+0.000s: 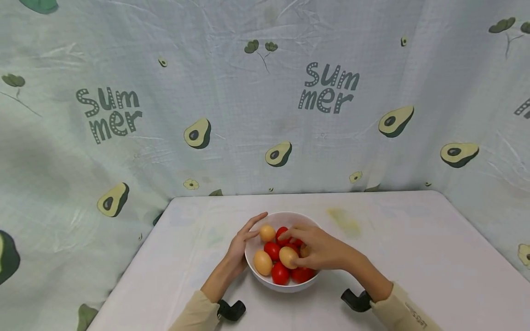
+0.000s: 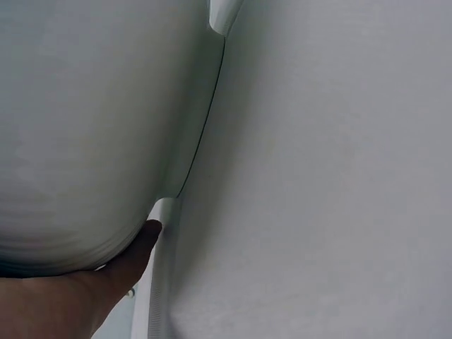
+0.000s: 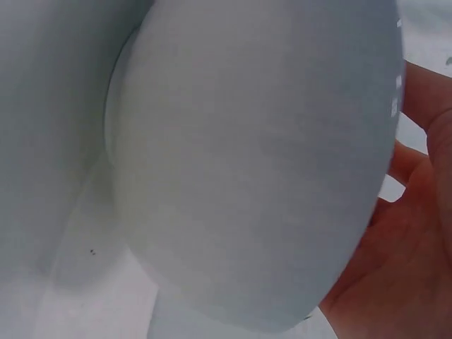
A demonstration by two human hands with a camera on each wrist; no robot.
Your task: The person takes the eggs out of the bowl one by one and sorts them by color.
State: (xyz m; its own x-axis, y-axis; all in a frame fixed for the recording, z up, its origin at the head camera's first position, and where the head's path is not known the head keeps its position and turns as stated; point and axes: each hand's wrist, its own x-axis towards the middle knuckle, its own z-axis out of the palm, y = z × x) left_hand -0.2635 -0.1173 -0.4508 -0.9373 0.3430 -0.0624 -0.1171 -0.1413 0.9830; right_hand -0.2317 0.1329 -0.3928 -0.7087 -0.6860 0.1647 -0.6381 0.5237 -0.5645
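A white bowl [image 1: 285, 288] on the table holds several tan eggs [image 1: 262, 263] and several glossy red tomato-like pieces [image 1: 280, 274]. My left hand [image 1: 238, 248] holds the bowl's left side, with the thumb over the rim and the fingers along the outer wall. In the left wrist view, one finger of it lies against the bowl's outside. Above the bowl's right half, my right hand [image 1: 319, 247] reaches in from the right, thumb and forefinger spread apart. Its thumb is at a middle egg [image 1: 288, 257], its forefinger over a red piece. Another egg is partly hidden beneath the palm.
The bowl stands on a white table [image 1: 397, 248] with a yellowish stain [image 1: 345, 221] behind it to the right. A pale curtain [image 1: 232, 92] with avocado prints hangs behind the table. Black wrist devices [image 1: 232, 311] are worn at both sleeves.
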